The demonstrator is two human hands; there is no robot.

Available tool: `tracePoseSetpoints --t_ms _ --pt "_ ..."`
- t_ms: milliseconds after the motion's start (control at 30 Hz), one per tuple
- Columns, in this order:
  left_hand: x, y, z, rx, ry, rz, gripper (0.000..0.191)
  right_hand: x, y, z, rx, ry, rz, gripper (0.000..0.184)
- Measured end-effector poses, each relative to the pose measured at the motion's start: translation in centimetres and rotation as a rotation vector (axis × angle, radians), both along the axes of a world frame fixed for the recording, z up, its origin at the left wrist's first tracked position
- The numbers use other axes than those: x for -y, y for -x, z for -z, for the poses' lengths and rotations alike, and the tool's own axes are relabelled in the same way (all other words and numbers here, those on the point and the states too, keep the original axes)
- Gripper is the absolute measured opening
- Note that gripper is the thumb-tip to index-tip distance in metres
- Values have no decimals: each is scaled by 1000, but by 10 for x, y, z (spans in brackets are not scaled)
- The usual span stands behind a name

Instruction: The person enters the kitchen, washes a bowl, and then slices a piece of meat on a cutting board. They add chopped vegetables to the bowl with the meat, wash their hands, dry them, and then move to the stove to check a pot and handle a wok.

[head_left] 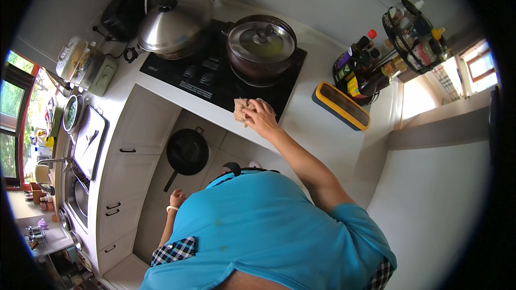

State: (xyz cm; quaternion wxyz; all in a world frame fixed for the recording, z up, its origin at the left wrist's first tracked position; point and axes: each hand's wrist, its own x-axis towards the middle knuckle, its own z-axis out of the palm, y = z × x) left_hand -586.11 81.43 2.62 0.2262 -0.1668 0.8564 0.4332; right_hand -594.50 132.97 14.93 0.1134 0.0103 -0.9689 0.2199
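My right hand (262,119) holds a crumpled beige cloth (242,109) against the front right edge of the black glass cooktop (217,84). Behind it on the cooktop stands a dark pot (258,68) with a glass lid (248,42), some green showing through. To its left is a wok with a domed steel lid (177,20). My left hand (177,197) hangs low at my side, above the floor, with its fingers curled; whether anything is in it cannot be made out.
A yellow-rimmed container (342,105) and a rack of bottles (356,64) stand right of the cooktop. A black frying pan (187,151) lies on the floor by the cabinets. Left are a cutting board (89,141), a bowl (71,113) and the sink (80,197).
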Motion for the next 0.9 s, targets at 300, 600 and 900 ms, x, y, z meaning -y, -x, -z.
tracePoseSetpoints --t_ms 300,600,900 --pt "58 -65 70 163 55 93 40 -49 -44 34 -69 251 184 15" --pt "74 -88 87 128 0 -15 40 -120 -14 49 121 -198 498 14" --pt "-23 -64 12 272 45 49 37 -18 -133 19 -37 275 238 19"
